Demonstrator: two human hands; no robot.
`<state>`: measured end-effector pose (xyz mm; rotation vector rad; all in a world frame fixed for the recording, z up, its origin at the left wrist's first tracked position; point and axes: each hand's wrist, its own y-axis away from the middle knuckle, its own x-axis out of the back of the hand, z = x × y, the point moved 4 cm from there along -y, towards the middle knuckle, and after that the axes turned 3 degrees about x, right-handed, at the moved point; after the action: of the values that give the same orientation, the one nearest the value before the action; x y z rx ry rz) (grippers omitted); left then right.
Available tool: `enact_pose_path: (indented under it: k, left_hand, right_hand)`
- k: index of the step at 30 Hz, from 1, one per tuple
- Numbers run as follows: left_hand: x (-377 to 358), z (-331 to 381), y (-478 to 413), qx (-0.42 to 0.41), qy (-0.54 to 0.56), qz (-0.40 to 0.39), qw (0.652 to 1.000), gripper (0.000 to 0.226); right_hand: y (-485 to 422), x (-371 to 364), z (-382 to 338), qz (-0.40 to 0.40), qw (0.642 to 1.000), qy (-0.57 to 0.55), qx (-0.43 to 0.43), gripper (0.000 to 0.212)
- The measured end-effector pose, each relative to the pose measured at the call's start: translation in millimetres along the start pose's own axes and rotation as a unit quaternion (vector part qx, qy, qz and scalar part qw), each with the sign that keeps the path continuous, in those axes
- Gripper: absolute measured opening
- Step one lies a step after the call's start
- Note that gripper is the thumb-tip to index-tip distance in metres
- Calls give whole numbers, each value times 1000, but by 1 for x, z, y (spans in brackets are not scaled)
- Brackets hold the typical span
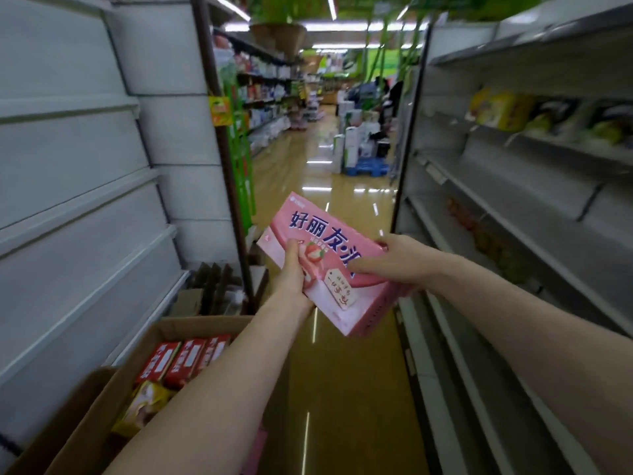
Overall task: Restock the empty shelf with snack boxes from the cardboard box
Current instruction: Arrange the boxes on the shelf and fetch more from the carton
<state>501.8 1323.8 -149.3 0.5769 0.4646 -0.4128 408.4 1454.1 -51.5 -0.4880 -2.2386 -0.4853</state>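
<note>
Supermarket aisle, seen over a person's forearms. At centre frame both hands hold one pink snack box (322, 231) in mid-air: the left hand (291, 269) has its fingers curled round one long edge, and the right hand (394, 262) grips the opposite end. At lower left, the open cardboard box (202, 324) holds several red boxes (181, 361). The white shelf (68, 207) at left looks bare, so restocking seems barely begun.

Supermarket aisle. White gondola shelves (78, 200) on both sides (bagged goods (548, 114) on an upper right one). Stocked racks (263, 97) further down, glossy floor (308, 159), ceiling strip lights (342, 27), stacked goods (352, 145) on a blue pallet (368, 168). Open cardboard box (205, 325) of packaged snacks (178, 361) lower left.
</note>
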Motion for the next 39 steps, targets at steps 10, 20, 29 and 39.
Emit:
enact_pose_path:
  k: [10,20,29,39]
  left_hand:
    - [-91,-14,79,37,19,-142,989,55]
    - [-150,-36,131,-23,10,-164,986,19]
    - [-222,-44,129,31,-106,-235,966,29]
    - [-323,-78,130,94,-121,-382,911,30]
  right_hand:
    - [119,106,60,93,991,-91,-18,68]
    - [174,149,99,316,931,-179,-28,95]
    - [217,204,118,425,898,-101,-50,71]
    - [259,243,144,529,840,-60,-101,56]
